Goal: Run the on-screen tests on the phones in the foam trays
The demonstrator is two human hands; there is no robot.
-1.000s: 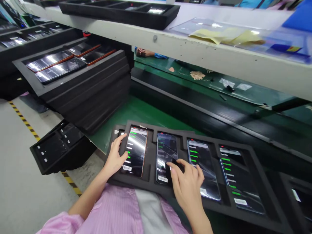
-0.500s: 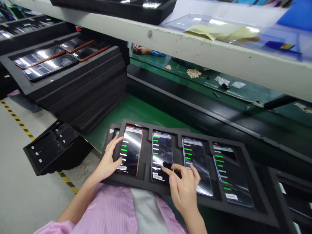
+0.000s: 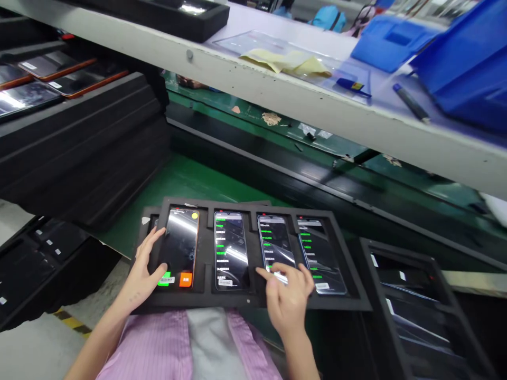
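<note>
A black foam tray (image 3: 237, 302) in front of me holds several smartphones in a row, screens up and lit. My left hand (image 3: 143, 269) is open at the leftmost smartphone (image 3: 180, 245), thumb at a green button low on its screen; an orange button and a yellow dot show there too. Over the third smartphone (image 3: 273, 240) hovers my right hand (image 3: 289, 293), open, its index finger reaching left toward the gap beside the second smartphone (image 3: 231, 248). Green and white text lines fill the screens of the second, third and rightmost smartphone (image 3: 322, 253).
Stacked foam trays (image 3: 79, 132) with more phones rise at the left. Another phone tray (image 3: 420, 311) lies at the right. A white shelf (image 3: 277, 79) crosses above, carrying blue bins (image 3: 392, 42) and a marker (image 3: 411, 103). A dark rail (image 3: 253, 158) runs behind the green table.
The view has swung right. The leftmost phone's screen went from a text list to a dark page with green and orange buttons. My right index finger left the second phone's screen.
</note>
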